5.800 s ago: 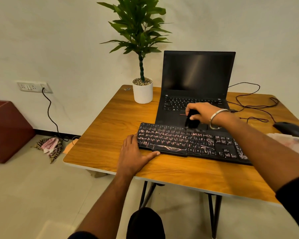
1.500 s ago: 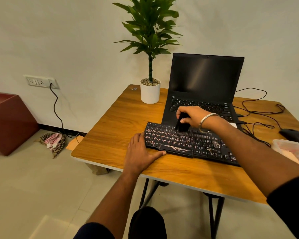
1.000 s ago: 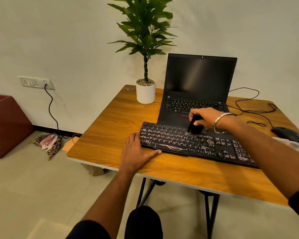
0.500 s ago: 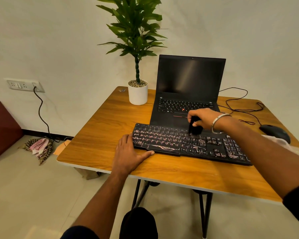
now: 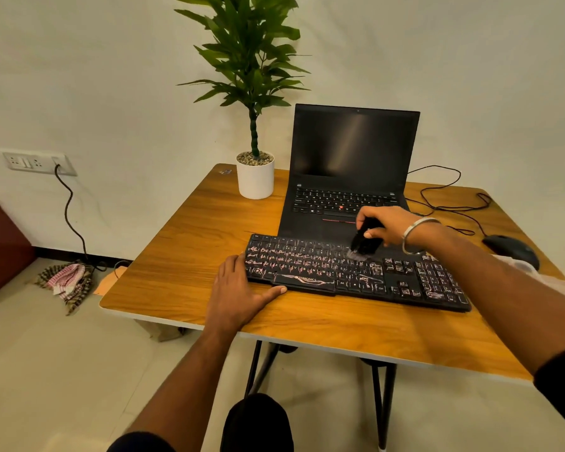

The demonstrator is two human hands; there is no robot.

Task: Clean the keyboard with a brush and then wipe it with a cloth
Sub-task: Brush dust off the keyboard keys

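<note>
Right of frame centre, the right hand [image 5: 387, 225] has its fingers clamped on the brush [image 5: 363, 243], bristles touching the keyboard [image 5: 340, 272]; the left hand [image 5: 238, 290] lies flat, fingers apart, on the counter [image 5: 190, 243].

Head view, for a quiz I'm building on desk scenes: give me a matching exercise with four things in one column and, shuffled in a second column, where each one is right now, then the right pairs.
Things:
1. brush
2. left hand
3. potted plant
4. mouse

Places:
A. far side of the table, left of the laptop
B. flat on the table at the keyboard's left end
C. near the table's right edge
D. held by the right hand, bristles on the keyboard's upper rows

Pairs: 1-D, 2-B, 3-A, 4-C
</note>
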